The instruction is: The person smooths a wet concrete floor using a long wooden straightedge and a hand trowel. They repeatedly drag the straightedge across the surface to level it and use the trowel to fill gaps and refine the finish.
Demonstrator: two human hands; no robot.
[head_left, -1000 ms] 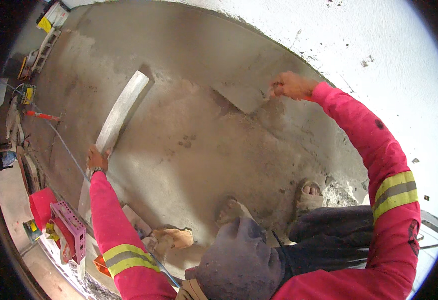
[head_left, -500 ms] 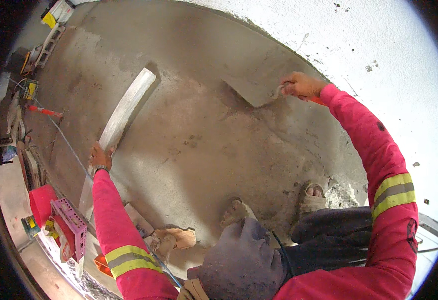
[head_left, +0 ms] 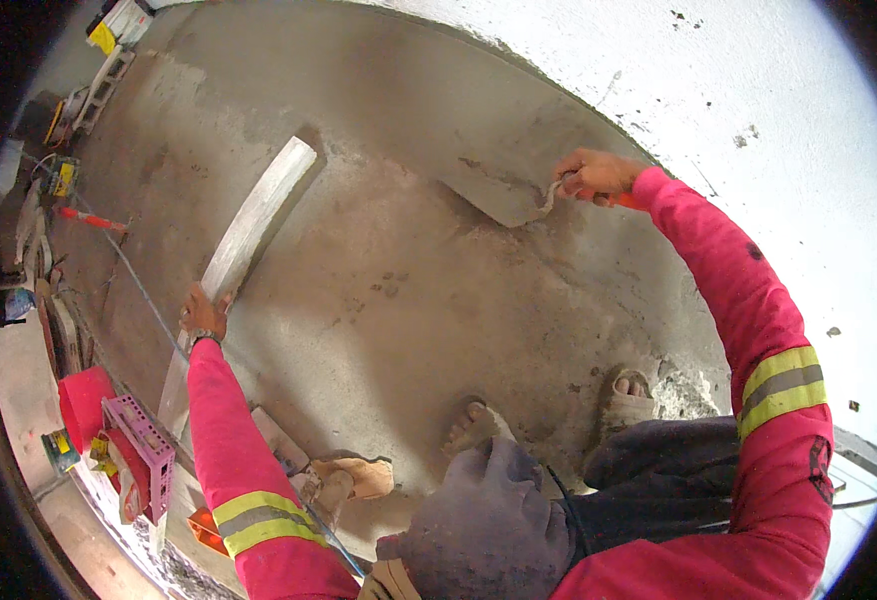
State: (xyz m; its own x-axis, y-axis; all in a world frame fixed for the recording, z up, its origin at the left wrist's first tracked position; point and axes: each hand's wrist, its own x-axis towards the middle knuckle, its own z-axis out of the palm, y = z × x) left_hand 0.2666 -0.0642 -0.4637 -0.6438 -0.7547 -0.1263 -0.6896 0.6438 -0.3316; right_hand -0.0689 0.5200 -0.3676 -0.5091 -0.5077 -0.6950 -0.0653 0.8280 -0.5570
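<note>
My right hand is closed round the orange handle of a trowel. The trowel's blade is smeared with grey mortar and lies close to the damp cement floor, near the foot of the white wall. On the other side, my left hand grips a long pale straightedge partway along its length. This bar slants across the floor from beside my left forearm to the far middle. Whether it is wood or metal I cannot tell.
A rough white wall curves along the right. Low at the left stand a pink perforated basket and a red container. A hose runs along the left side. Hollow blocks lie at the far left, and my sandalled feet are below.
My right hand has shifted slightly left with the trowel, and a ragged patch of mortar now shows by its blade. My left hand and the straightedge have barely moved.
</note>
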